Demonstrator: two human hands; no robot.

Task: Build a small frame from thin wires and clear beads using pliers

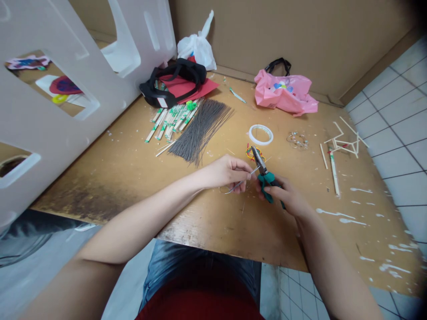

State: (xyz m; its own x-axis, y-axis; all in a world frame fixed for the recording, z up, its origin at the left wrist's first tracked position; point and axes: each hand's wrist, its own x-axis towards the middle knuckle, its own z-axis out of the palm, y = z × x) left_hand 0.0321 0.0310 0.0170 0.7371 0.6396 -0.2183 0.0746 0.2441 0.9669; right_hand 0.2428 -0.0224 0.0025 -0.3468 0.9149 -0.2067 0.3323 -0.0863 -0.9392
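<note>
My right hand (283,193) is closed round the teal and black handles of a pair of pliers (262,164), whose metal jaws point up and away from me. My left hand (235,173) pinches a thin piece of wire (237,186) just left of the pliers. The wire's upper end reaches the side of the jaws; whether they clamp it I cannot tell. Just beyond the jaws lie coloured rubber bands (250,152), partly hidden by the tool. A bundle of dark wires (200,131) rests on the table, farther off to the left.
Wrapped chopsticks (173,120) and a black headset strap (173,82) lie at the back left, near a white plastic partition (133,84). A tape roll (260,134), a pink bag (287,95), twisted wire (297,141) and a stick frame (343,144) occupy the table's far and right parts.
</note>
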